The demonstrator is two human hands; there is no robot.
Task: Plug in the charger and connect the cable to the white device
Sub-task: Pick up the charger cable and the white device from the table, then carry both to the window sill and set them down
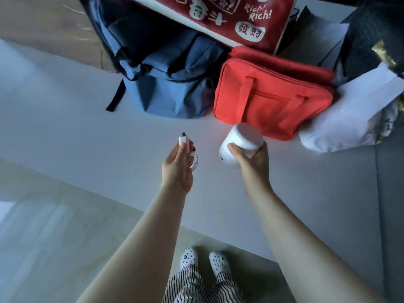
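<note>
My left hand [177,169] holds a small white charger [182,141] with dark prongs pointing away from me. A coiled white cable [193,161] hangs from the same fingers. My right hand [251,158] grips a white cylindrical device [241,142] from the side, just above the white table [87,136]. A small dark port shows low on the device's left side. The two hands are about a hand's width apart, the charger left of the device.
A blue backpack [166,84] and a red-orange zip bag [273,95] lie behind the hands. A dark red printed bag [229,16] stands further back, and white plastic bags [349,119] sit at the right. The table's near edge runs diagonally above the pale floor.
</note>
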